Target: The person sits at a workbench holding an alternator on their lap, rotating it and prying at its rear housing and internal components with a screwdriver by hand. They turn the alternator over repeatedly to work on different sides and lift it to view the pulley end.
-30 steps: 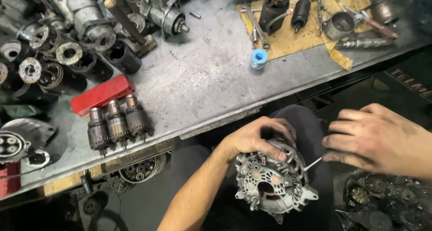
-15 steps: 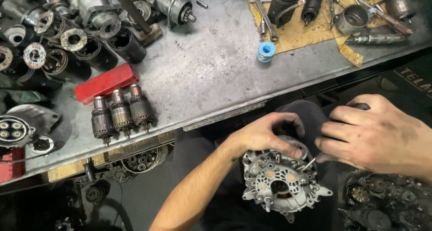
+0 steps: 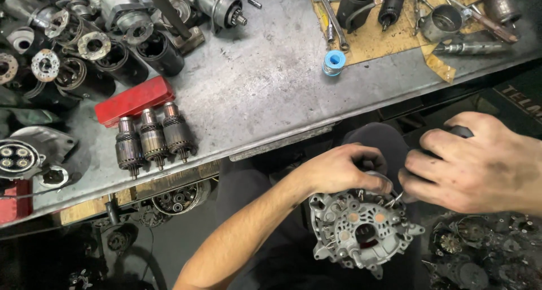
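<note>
Left hand [image 3: 344, 168] clamped on alternator housing [image 3: 361, 233], hiding its top edge. Right hand [image 3: 480, 163], just right of housing, curled around dark, mostly hidden tool [image 3: 460, 132].

We see the housing [image 3: 361, 233] at five o'clock below the bench [image 3: 271, 81] edge, our left hand [image 3: 339, 168] on its top, our right hand [image 3: 480, 163] just beside at three o'clock, three armatures [image 3: 152, 137] on the bench at nine o'clock, the spool [image 3: 333, 62] at twelve.
</note>
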